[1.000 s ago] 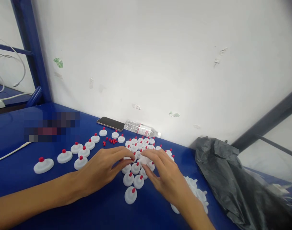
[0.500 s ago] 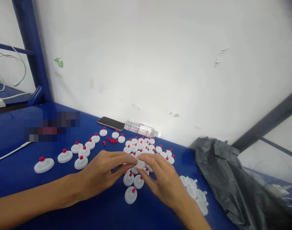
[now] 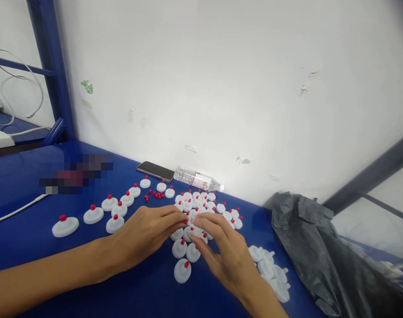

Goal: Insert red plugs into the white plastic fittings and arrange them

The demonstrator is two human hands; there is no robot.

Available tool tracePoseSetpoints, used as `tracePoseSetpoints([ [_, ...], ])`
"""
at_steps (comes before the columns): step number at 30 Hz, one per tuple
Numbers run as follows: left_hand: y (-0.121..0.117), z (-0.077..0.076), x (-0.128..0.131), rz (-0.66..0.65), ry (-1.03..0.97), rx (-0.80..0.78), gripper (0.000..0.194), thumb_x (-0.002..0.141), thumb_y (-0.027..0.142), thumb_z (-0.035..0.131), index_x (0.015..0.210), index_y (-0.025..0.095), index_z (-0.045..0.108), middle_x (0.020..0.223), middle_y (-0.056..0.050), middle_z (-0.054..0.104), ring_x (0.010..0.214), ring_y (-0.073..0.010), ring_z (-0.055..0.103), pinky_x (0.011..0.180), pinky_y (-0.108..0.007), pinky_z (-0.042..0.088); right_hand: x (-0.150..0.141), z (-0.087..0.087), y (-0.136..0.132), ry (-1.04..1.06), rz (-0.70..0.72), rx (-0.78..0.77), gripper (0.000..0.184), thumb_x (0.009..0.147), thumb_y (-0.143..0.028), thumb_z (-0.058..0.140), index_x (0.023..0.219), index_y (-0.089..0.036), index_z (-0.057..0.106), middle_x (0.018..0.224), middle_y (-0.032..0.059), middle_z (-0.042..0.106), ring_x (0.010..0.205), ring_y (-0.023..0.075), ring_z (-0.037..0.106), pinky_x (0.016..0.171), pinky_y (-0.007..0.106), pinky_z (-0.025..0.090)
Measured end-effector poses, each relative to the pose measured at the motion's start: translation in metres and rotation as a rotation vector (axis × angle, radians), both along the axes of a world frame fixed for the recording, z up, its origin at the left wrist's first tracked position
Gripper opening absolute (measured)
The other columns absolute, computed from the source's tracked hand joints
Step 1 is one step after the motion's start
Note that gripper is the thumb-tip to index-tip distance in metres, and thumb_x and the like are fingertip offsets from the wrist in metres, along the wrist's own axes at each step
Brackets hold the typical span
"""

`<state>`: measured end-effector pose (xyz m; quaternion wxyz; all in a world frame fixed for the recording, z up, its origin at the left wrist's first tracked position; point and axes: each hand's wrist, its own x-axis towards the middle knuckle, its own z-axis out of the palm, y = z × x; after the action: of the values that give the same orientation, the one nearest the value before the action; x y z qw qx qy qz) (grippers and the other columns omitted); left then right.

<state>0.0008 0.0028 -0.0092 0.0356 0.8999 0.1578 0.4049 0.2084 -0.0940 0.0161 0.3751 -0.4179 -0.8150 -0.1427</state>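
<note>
My left hand (image 3: 143, 236) pinches a small red cap (image 3: 185, 221) between thumb and fingertips. Facing it, my right hand (image 3: 226, 249) grips a round white lid (image 3: 197, 230) by its edge, its spout turned toward the red cap. The fingers partly hide both pieces, so I cannot tell whether the cap sits on the spout. Below and behind the hands stand many white lids with red caps on, one of them a front lid (image 3: 182, 271). Loose red caps (image 3: 159, 195) lie in a small group beyond my left hand.
Uncapped white lids (image 3: 266, 268) are piled right of my right hand, beside a black plastic bag (image 3: 303, 238). A phone (image 3: 156, 171) and a plastic bottle (image 3: 198, 179) lie along the wall. More capped lids (image 3: 93, 214) and a white cable (image 3: 19, 211) are on the left.
The red cap now shows at my left fingertips, close to the lid in my right hand. Both hands stay nearly in place; the whole view has shifted slightly.
</note>
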Motion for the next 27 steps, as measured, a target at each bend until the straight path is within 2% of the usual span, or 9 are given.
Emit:
tracePoseSetpoints([
  [5,-0.003,-0.002,-0.004,-0.052,0.113,-0.079,0.024,0.1,0.012,0.04,0.112,0.024,0.057,0.099,-0.004,0.066,0.081,-0.0171,0.064,0.065,-0.028,0.049,-0.004,0.001,-0.002,0.092,0.043,-0.012,0.035,0.091,-0.017,0.067,0.124,-0.024,0.056,0.109,0.0073,0.072,0.096,0.0189,0.072,0.083,0.03,0.064],
  [10,-0.009,0.005,-0.005,-0.104,0.084,-0.15,0.024,0.1,0.013,0.037,0.108,0.023,0.057,0.088,-0.003,0.061,0.072,-0.0167,0.057,0.061,-0.03,0.044,-0.005,0.0,-0.004,0.123,0.069,-0.024,0.034,0.088,-0.012,0.069,0.119,-0.024,0.062,0.111,0.0049,0.073,0.097,0.0176,0.073,0.085,0.026,0.063],
  [18,-0.014,0.012,-0.003,-0.149,0.03,-0.197,0.023,0.099,0.013,0.038,0.103,0.023,0.058,0.081,0.0,0.058,0.066,-0.015,0.052,0.059,-0.03,0.039,-0.01,0.002,-0.006,0.124,0.095,0.032,0.037,0.089,-0.012,0.067,0.122,-0.03,0.062,0.11,0.0021,0.075,0.097,0.0173,0.074,0.084,0.028,0.065],
  [24,-0.014,0.012,-0.005,-0.157,0.044,-0.201,0.023,0.098,0.013,0.039,0.101,0.024,0.058,0.078,0.0,0.059,0.063,-0.0155,0.052,0.056,-0.031,0.037,-0.007,-0.002,-0.005,0.044,0.102,0.069,0.036,0.091,-0.015,0.067,0.124,-0.029,0.062,0.113,0.0042,0.075,0.101,0.0221,0.073,0.089,0.036,0.064],
  [27,-0.014,0.013,-0.004,-0.158,0.042,-0.189,0.022,0.099,0.013,0.039,0.101,0.024,0.058,0.078,0.0,0.06,0.064,-0.0151,0.052,0.057,-0.03,0.038,-0.007,-0.001,-0.005,-0.002,0.086,0.092,0.032,0.093,-0.014,0.064,0.123,-0.026,0.062,0.112,0.0048,0.075,0.103,0.0217,0.072,0.091,0.036,0.063],
])
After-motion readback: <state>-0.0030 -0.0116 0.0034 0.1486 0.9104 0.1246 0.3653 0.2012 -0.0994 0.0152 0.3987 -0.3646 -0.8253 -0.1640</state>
